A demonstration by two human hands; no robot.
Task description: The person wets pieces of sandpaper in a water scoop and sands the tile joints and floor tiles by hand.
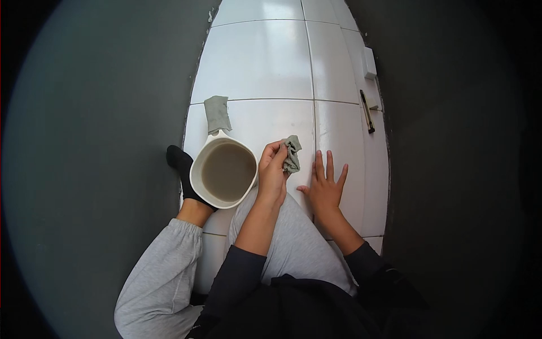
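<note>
the step in hand looks like working with a rag over the tiles, though whether it is being wiped, squeezed or folded cannot be told from this single view. the left hand (273, 164) grasps a crumpled grey-green cloth (292, 155), pinched between thumb and fingers, just to the right of a white pot (197, 179) of cloudy, brownish liquid (228, 172). the right hand (326, 194) holds nothing: it is released, palm down, with its fingers spread on the white tiled floor (254, 62), a little apart from the cloth.

a 2nd piece of grey cloth (217, 113) lies on the tiles at the tip of the pot's handle, seemingly touching it. farther off at the right edge are a cutter (367, 111) and a small white block (369, 63), both well apart from the 2 hands.

as a judgement, the next move calls for a firm pinch on the bunched cloth and a path clear of the pot's rim, since a knock could spill the liquid.
</note>
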